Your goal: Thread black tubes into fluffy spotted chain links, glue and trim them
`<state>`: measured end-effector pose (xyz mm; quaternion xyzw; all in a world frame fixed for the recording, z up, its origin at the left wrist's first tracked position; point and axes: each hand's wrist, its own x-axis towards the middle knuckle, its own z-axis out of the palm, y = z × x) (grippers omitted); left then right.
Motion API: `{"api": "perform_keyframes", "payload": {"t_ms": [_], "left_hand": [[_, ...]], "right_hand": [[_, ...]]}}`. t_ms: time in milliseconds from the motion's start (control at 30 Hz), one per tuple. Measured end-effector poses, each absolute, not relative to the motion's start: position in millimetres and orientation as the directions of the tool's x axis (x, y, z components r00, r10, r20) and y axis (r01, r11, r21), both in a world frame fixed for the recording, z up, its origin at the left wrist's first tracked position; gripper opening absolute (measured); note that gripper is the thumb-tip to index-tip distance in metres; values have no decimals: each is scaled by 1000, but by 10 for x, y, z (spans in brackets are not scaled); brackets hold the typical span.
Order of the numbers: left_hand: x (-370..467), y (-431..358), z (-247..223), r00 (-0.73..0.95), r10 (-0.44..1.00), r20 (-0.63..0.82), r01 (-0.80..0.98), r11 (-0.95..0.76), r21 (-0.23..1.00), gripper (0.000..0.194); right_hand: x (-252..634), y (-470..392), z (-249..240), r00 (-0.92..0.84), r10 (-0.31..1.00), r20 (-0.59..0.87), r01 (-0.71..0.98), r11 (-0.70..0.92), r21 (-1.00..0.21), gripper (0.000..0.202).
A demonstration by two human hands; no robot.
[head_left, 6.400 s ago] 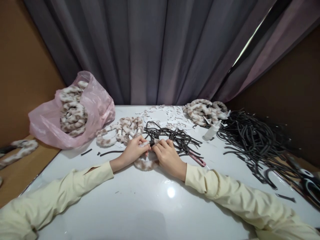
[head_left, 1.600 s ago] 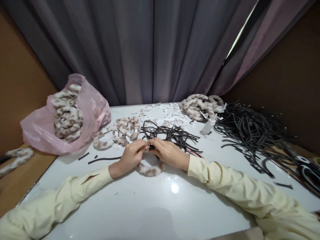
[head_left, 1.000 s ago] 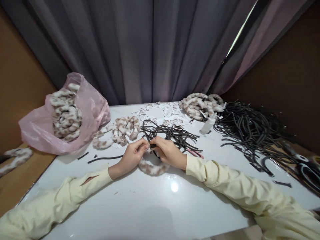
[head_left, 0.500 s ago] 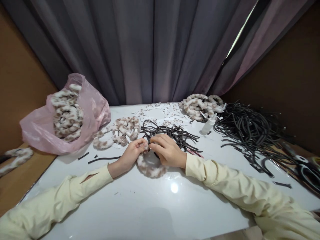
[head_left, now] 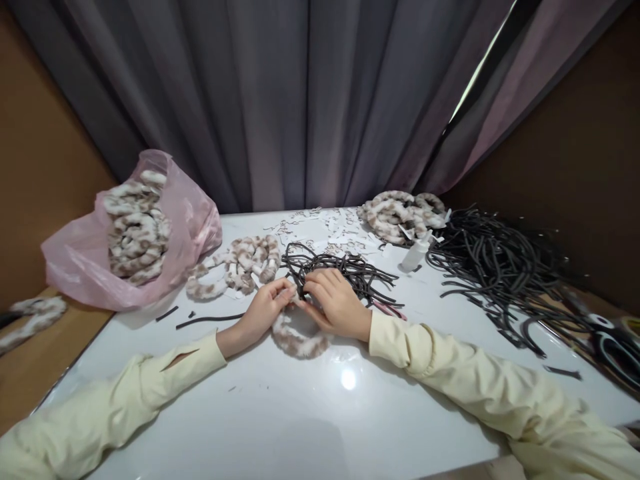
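Observation:
A fluffy white and brown ring (head_left: pixel 301 343) lies on the white table, its far end between my two hands. My left hand (head_left: pixel 261 310) pinches that end from the left. On the right, my right hand (head_left: pixel 336 301) has its fingers bent over the same end, thumb and fingertips close to my left fingertips. What exactly meets between the fingertips is too small to tell. Behind my hands lies a bundle of black cords (head_left: pixel 357 270). More fluffy pieces (head_left: pixel 245 260) rest just left of it.
A pink bag (head_left: pixel 195 220) of fluffy pieces stands at the left. Fluffy rings (head_left: pixel 393 213), a small bottle (head_left: pixel 415 255) and a large black cord pile (head_left: pixel 505 260) are at the right. Scissors (head_left: pixel 617 353) lie at the right edge. Small hooks and tags (head_left: pixel 325 230) are scattered behind.
My right fingers have shifted slightly, with the thumb now lower and nearer my left fingertips. The ring has moved slightly left.

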<state>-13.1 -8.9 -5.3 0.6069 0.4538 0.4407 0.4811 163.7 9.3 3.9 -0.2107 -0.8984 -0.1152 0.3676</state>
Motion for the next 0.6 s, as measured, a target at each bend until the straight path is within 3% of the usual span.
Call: {"api": "perform_keyframes", "payload": {"t_ms": [133, 267, 467, 600], "left_hand": [[-115, -72, -73, 201, 978, 52, 84, -71, 994, 29], [-99, -54, -64, 225, 973, -47, 38, 39, 999, 34], [-78, -57, -3, 268, 959, -93, 55, 81, 995, 38], [-84, -62, 14, 310, 947, -81, 74, 61, 995, 36]], "right_hand": [[1672, 121, 33, -536, 447, 716, 459, 866, -198, 30], [1676, 186, -31, -561, 584, 587, 501, 804, -321, 42], [1664, 228, -92, -598, 551, 582, 493, 825, -276, 42], [1665, 231, -106, -602, 510, 615, 452, 852, -264, 52]]}}
